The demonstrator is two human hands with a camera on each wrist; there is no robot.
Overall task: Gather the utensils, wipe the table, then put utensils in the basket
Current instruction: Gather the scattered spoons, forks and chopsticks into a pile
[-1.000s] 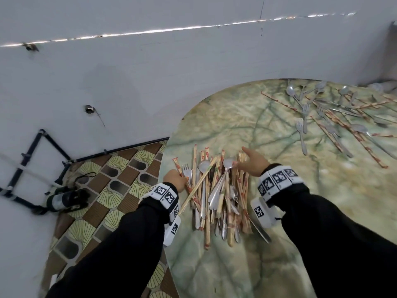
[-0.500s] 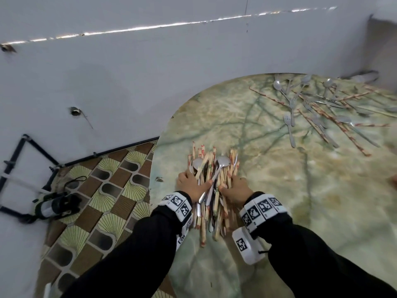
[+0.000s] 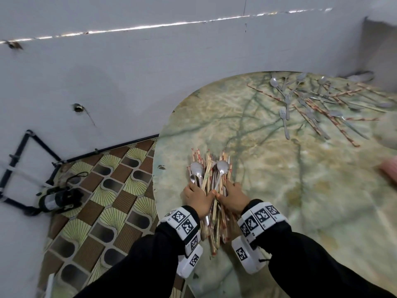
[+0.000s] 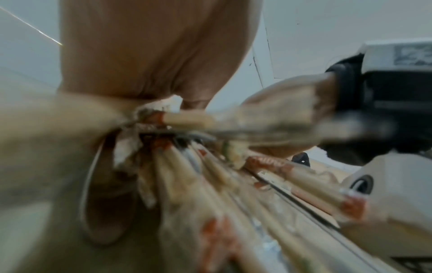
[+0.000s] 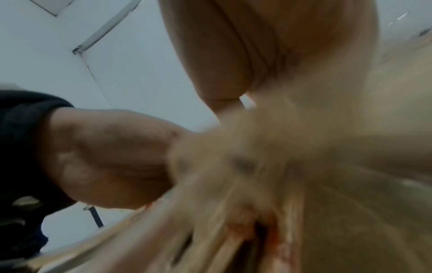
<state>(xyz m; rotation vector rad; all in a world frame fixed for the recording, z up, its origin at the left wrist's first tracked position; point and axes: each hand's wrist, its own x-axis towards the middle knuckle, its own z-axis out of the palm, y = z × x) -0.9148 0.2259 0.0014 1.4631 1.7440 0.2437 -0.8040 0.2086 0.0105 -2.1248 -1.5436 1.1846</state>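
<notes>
A bundle of utensils (image 3: pixel 211 175), paper-wrapped chopsticks with metal spoons and forks, lies near the left edge of the marbled green table (image 3: pixel 279 190). My left hand (image 3: pixel 200 193) grips it from the left and my right hand (image 3: pixel 231 191) from the right, thumbs nearly meeting on top. Two spoon bowls stick out beyond the fingers. The left wrist view is blurred and shows the chopsticks (image 4: pixel 210 194) fanning out under my palm, with the right hand (image 4: pixel 280 114) opposite. In the right wrist view the left hand (image 5: pixel 112 157) closes on the bundle (image 5: pixel 233 240).
More loose utensils (image 3: pixel 311 104), forks, spoons and chopsticks, are scattered at the far right of the table. A pink object (image 3: pixel 390 171) shows at the right edge of the view. A white wall runs behind the table. Left of the table, a dark device (image 3: pixel 58 198) lies on the tiled floor.
My hands have come together from either side of a loose spread pile. The pile is now squeezed into one tight bundle held by both hands.
</notes>
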